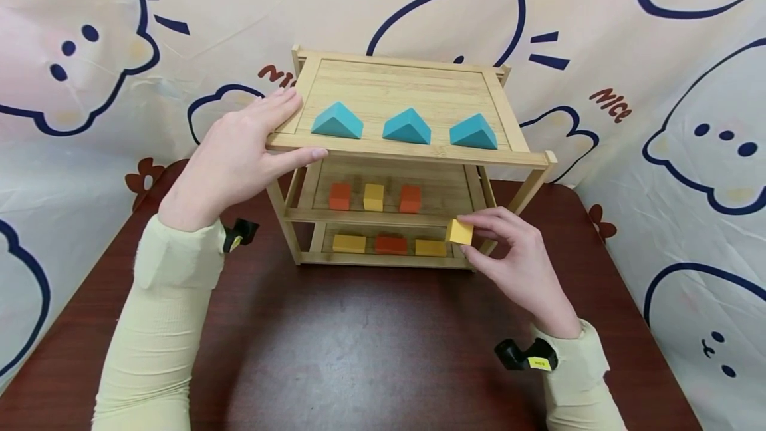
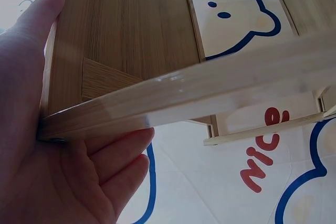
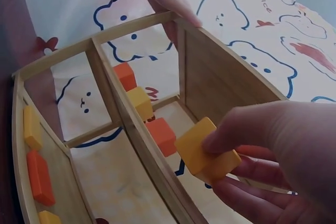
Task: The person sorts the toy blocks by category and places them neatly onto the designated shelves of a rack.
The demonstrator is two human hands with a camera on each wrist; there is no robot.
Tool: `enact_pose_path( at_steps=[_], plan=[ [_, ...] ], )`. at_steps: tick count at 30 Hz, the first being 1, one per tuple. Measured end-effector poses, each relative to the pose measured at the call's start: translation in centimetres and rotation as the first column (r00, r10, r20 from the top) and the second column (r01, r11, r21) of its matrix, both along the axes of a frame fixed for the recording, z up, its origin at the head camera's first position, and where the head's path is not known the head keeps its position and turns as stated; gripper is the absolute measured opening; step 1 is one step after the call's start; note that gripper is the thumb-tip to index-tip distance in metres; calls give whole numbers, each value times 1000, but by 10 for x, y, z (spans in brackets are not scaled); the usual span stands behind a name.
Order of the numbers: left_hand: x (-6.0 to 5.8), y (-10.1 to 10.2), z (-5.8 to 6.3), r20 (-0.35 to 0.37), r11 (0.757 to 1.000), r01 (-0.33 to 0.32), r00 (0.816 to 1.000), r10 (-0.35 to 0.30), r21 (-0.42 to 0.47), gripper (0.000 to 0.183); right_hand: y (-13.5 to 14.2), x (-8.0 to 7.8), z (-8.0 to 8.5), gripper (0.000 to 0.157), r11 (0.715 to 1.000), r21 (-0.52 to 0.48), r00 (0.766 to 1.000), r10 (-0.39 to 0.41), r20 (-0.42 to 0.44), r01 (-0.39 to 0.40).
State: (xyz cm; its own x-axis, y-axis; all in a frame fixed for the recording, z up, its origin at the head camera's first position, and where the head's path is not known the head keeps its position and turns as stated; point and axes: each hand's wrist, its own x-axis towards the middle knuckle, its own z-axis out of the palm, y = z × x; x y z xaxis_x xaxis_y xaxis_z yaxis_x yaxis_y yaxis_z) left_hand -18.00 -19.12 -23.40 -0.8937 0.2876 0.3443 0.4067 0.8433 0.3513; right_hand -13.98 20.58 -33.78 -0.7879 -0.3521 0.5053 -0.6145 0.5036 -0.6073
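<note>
A three-tier wooden shelf (image 1: pixel 413 151) stands on the table. My left hand (image 1: pixel 239 151) grips its top front left corner, the thumb along the front edge and some fingers on the top board; the left wrist view shows other fingers (image 2: pixel 126 150) behind the corner post. Between thumb and fingertips, my right hand (image 1: pixel 520 258) pinches a yellow block (image 1: pixel 459 232), held before the right end of the lower tiers. On the middle tier sit a red block (image 1: pixel 339 196), a yellow block (image 1: pixel 374 197) and another red block (image 1: pixel 409 199), left to right.
Three blue triangular blocks (image 1: pixel 407 126) line the top board. On the bottom tier lie a yellow block (image 1: pixel 350 244), a red block (image 1: pixel 391 245) and another yellow block (image 1: pixel 431 248). A patterned cloth (image 1: pixel 335 18) hangs behind; the dark table (image 1: pixel 353 344) extends in front.
</note>
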Motion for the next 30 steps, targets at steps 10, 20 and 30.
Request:
enact_pose_path(
  at_steps=[10,20,30],
  plan=[
    [0,0,0,-6,1000,1,1000,-1,6,89,-11,-5,-3,42,1000,-18,1000,0,-5,0],
    [0,-1,-1,-7,1000,2,1000,-2,9,89,-21,-10,-2,35,998,24,998,-58,-21,59],
    [0,-1,0,-10,1000,7,1000,-7,18,88,-25,-17,-2,31,995,49,996,-89,-7,89]
  ],
)
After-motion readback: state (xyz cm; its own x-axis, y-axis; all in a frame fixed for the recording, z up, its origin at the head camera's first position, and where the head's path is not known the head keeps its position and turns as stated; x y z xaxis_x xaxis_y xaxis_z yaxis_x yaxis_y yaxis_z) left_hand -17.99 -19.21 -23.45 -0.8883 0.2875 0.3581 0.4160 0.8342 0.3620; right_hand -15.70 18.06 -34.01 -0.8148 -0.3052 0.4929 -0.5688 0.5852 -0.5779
